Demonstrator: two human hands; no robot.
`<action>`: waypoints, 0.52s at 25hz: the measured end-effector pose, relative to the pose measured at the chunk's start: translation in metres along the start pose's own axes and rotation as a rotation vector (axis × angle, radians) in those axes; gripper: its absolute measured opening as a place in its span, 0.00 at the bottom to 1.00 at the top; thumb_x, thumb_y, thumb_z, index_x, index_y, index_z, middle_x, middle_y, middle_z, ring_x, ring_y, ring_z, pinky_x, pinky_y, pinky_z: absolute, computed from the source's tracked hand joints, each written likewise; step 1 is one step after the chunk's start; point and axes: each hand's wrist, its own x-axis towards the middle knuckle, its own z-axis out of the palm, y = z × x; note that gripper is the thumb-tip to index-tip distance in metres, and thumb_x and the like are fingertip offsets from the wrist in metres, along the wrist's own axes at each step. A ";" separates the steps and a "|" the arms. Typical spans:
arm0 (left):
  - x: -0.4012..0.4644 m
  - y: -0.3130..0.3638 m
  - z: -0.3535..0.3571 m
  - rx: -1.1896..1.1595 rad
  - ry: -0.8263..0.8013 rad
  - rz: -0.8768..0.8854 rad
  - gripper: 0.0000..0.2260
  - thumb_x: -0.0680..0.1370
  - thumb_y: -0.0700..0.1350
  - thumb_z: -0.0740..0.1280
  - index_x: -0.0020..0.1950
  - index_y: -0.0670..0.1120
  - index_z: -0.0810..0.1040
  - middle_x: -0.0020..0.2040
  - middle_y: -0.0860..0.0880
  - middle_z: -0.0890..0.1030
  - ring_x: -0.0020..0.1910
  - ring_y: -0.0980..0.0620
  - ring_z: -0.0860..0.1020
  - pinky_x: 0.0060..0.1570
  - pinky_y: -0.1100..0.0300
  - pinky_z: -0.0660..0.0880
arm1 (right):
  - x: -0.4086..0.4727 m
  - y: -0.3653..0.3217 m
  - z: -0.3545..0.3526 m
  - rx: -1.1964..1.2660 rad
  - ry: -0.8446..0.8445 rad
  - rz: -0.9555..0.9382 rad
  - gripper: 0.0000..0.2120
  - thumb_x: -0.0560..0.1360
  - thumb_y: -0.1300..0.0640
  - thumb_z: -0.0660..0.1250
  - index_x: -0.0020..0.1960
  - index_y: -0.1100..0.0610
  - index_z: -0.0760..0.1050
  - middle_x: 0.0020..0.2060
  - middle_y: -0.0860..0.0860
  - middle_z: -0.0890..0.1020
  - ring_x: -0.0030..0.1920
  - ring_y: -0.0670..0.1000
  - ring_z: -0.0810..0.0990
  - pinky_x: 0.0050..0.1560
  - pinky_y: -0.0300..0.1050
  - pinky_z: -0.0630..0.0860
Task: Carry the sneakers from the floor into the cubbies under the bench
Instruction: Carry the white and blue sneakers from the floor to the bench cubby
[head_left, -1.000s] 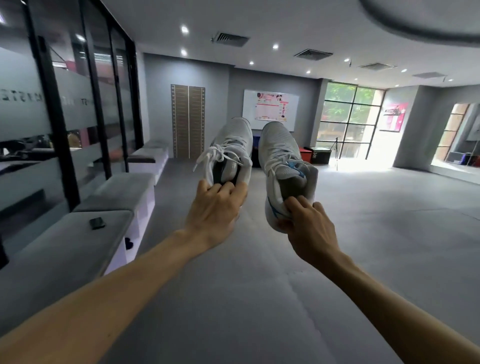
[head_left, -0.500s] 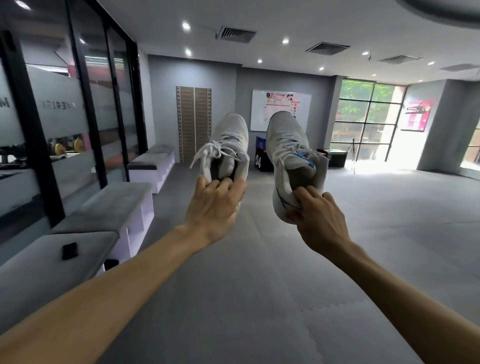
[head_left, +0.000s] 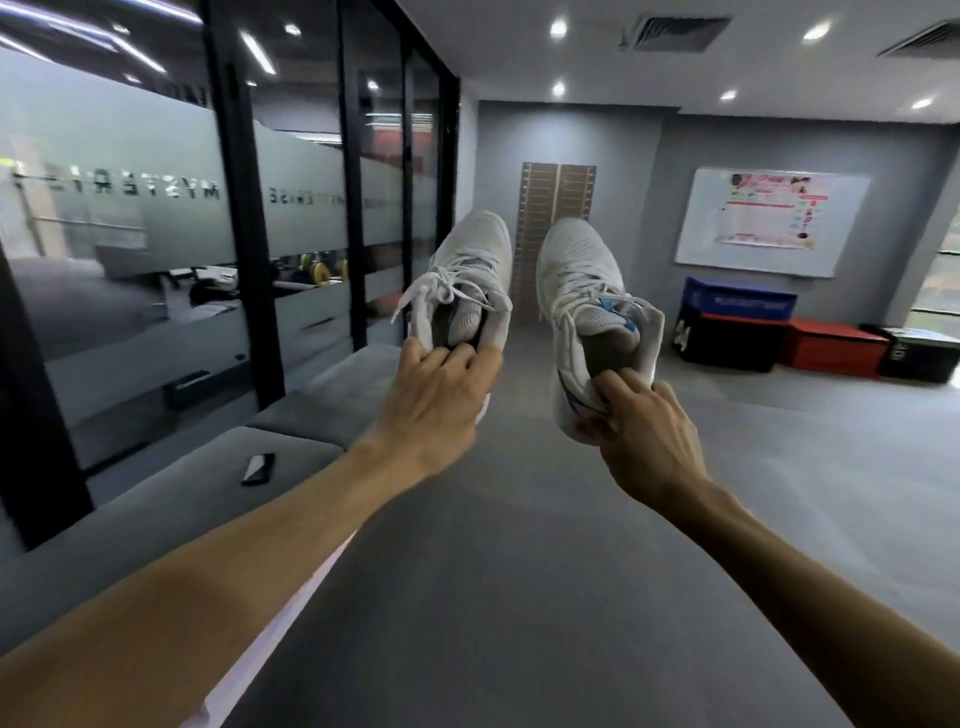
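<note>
I carry two white sneakers at arm's length, toes pointing away. My left hand grips the heel collar of the left sneaker, whose laces hang loose. My right hand pinches the heel of the right sneaker, which has blue trim. The grey cushioned bench runs along the glass wall at lower left, close beside my left arm. Its white front shows only as a thin strip, and the cubbies beneath are hidden from this angle.
A dark phone-like object lies on the bench top. Black-framed glass panels line the left side. Blue, red and black plyo boxes stand by the far wall under a whiteboard. Grey mat floor stretches ahead.
The view has swung left and closer to the bench and glass wall. Both hands keep the same hold on the sneakers, still raised in front.
</note>
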 end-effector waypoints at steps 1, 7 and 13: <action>0.005 -0.012 0.015 0.028 -0.007 -0.024 0.20 0.62 0.37 0.76 0.48 0.46 0.70 0.35 0.48 0.78 0.32 0.43 0.76 0.38 0.54 0.59 | 0.019 0.003 0.018 0.020 -0.006 -0.026 0.09 0.75 0.53 0.66 0.52 0.53 0.69 0.50 0.49 0.74 0.44 0.51 0.64 0.36 0.46 0.65; 0.030 -0.098 0.090 0.160 -0.055 -0.177 0.15 0.65 0.35 0.72 0.48 0.44 0.71 0.36 0.45 0.79 0.34 0.42 0.77 0.39 0.52 0.60 | 0.135 -0.007 0.121 0.137 -0.038 -0.170 0.09 0.75 0.52 0.66 0.49 0.54 0.67 0.48 0.48 0.73 0.47 0.56 0.68 0.38 0.50 0.69; 0.028 -0.178 0.135 0.337 -0.131 -0.316 0.16 0.66 0.34 0.72 0.48 0.44 0.71 0.37 0.45 0.78 0.36 0.42 0.77 0.41 0.53 0.56 | 0.237 -0.047 0.218 0.324 -0.086 -0.367 0.11 0.75 0.52 0.67 0.52 0.55 0.70 0.49 0.52 0.75 0.48 0.60 0.71 0.42 0.56 0.74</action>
